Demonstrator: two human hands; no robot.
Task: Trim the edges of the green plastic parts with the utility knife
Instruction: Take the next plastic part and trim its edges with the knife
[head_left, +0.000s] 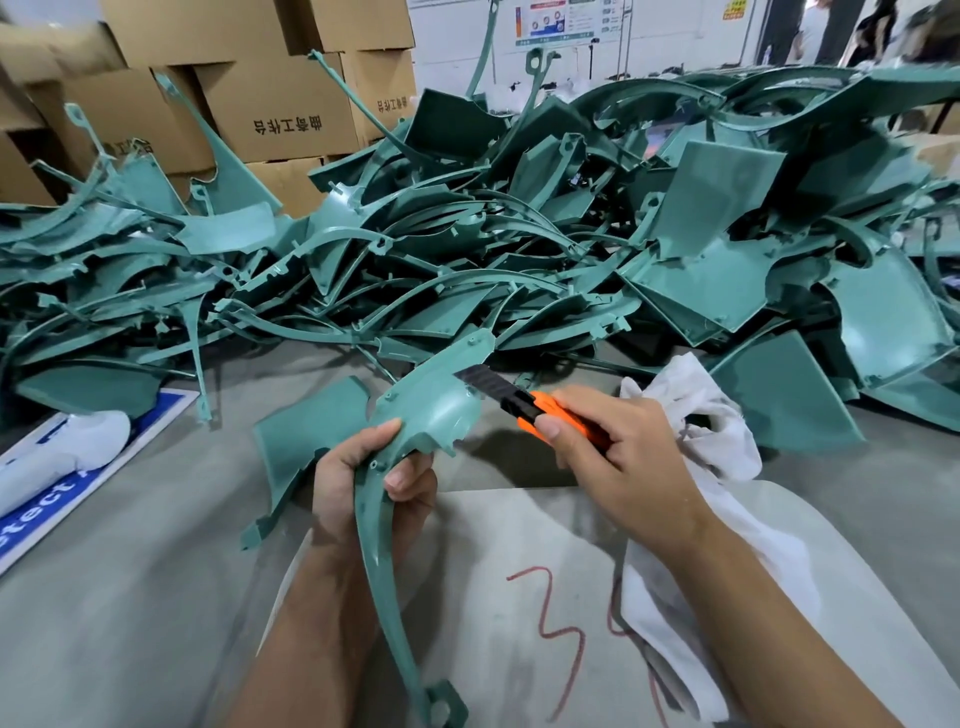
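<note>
- Trimming is the step in hand: your left hand (363, 480) grips one curved green plastic part (415, 421) at the lower centre of the frame, thumb on top and fingers curled round the narrow strip.
- Your right hand (618, 452) is closed round the orange utility knife with its black blade extended (524, 402), thumb pressed on the body; the blade lies against the upper right edge of the part's broad section.
- Next move, as I judge it: draw the blade along that edge away from your left fingers, keeping the part steady and the cut shallow so that only the flash comes off.
- Counted: one knife, one part held, and one more flat green piece (306, 441) lying on the grey tabletop (130, 597) just left of your left hand.
- Behind, across the middle of the frame, a heap of green plastic parts (519, 234) is too tangled to count.
- One crumpled white cloth (711, 415) lies under your right wrist; brown cardboard boxes (275, 119), at least five, are stacked at the upper left.
</note>
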